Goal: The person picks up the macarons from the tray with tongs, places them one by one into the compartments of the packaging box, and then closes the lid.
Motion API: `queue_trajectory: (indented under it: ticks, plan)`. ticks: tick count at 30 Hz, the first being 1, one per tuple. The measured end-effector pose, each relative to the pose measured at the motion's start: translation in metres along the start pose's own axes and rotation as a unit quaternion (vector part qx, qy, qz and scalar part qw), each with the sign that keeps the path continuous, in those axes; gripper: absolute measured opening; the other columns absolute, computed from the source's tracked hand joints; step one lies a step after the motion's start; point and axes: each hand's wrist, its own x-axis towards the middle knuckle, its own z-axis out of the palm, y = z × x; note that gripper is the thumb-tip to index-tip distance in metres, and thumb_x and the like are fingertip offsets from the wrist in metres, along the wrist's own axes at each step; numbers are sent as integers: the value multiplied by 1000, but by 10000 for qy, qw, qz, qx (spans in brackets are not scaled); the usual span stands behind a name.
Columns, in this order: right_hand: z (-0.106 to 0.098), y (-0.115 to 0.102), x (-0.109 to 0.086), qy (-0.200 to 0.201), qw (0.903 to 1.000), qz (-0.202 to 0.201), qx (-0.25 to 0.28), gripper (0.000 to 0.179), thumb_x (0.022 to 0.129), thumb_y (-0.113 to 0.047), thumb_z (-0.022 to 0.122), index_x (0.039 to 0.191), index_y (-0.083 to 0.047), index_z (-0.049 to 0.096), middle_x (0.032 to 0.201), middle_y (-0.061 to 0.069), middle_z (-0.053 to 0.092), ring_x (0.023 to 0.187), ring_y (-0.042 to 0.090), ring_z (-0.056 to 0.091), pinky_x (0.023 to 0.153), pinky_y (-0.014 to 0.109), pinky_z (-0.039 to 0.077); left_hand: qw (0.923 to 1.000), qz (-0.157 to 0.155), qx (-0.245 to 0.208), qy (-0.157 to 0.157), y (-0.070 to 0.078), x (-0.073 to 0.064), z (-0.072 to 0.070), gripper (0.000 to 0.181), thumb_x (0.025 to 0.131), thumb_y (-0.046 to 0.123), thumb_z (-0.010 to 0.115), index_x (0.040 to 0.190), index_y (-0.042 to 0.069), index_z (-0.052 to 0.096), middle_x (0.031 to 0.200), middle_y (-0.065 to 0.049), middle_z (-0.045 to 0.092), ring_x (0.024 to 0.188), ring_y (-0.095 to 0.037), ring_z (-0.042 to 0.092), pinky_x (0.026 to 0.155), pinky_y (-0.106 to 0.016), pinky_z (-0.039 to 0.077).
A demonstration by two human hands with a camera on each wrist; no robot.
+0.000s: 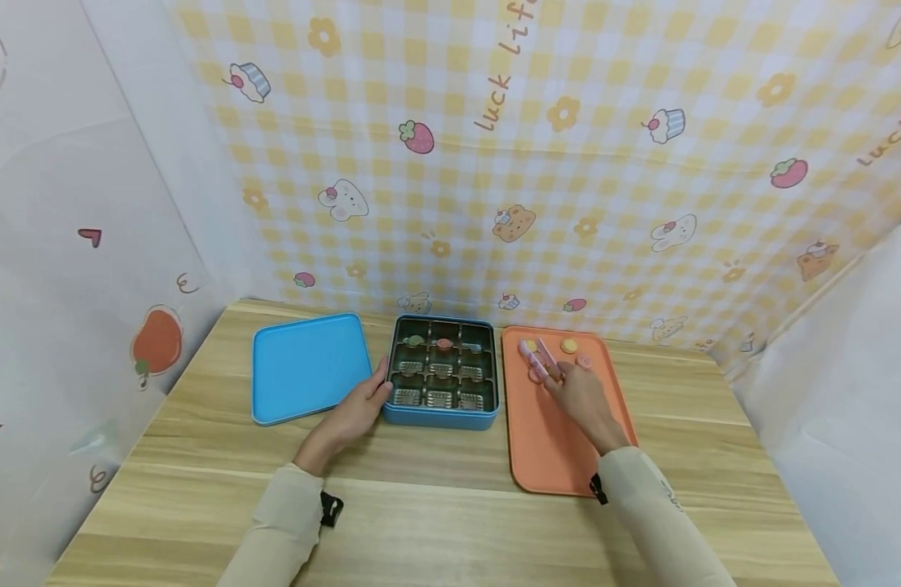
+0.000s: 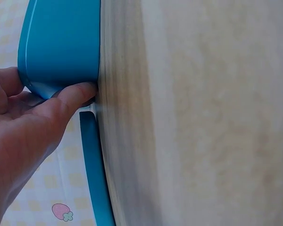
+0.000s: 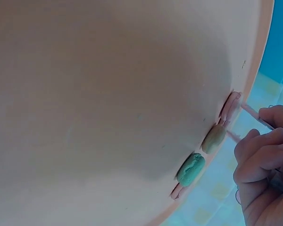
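My left hand (image 1: 359,408) rests against the left side of a blue tin (image 1: 441,418), its fingers touching the wall near the front corner. In the left wrist view, the tin (image 2: 61,47) stands on the table beside that hand (image 2: 28,127). A divided insert fills it, with a green macaron (image 1: 416,341) and a pink macaron (image 1: 445,344) in back-row compartments. My right hand (image 1: 580,399) holds pink tongs (image 1: 536,364) over the orange tray's far left. Their spread tips lie around a yellow macaron (image 1: 531,346); whether they touch it I cannot tell.
The orange tray (image 1: 553,448) also bears a yellow macaron (image 1: 569,346) and a pink one (image 1: 584,361) at the back. A green macaron (image 3: 191,169) shows in the right wrist view. The tin's blue lid (image 1: 311,371) lies left. A checked cloth (image 1: 450,179) hangs behind the table.
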Motion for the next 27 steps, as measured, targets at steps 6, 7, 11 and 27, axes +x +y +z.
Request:
queue_trajectory:
  ticks: [6,7,11,27]
  plan:
    - [-2,0,0,-2,9999,-79,-92,29,100,-26,60,86,0,65,59,5,57,49,16,48,48,28,36,9999,55,-110,-52,-2,2,1,58,111,16,23,158,6,-10,165,-14,-13,151,-33,-11,122,-54,4]
    - [-2,0,0,-2,9999,-59,-96,29,100,-26,60,86,-1,65,60,5,57,50,16,48,48,29,37,9999,58,-129,-45,-2,3,1,58,111,16,23,158,7,-10,165,-13,-13,152,-32,-11,122,-54,4]
    - [0,0,1,-18,9999,17,-102,31,100,-29,60,86,-2,64,63,5,58,52,17,49,49,29,38,9998,119,-145,-31,-2,3,0,58,111,14,23,158,6,-10,165,-14,-12,151,-32,-11,122,-54,3]
    - [2,1,2,59,10000,10,4,34,99,-22,59,70,-8,51,56,3,45,48,16,41,47,28,32,9999,32,-137,-57,0,2,-1,58,111,15,23,157,5,-10,165,-15,-13,151,-33,-12,121,-55,3]
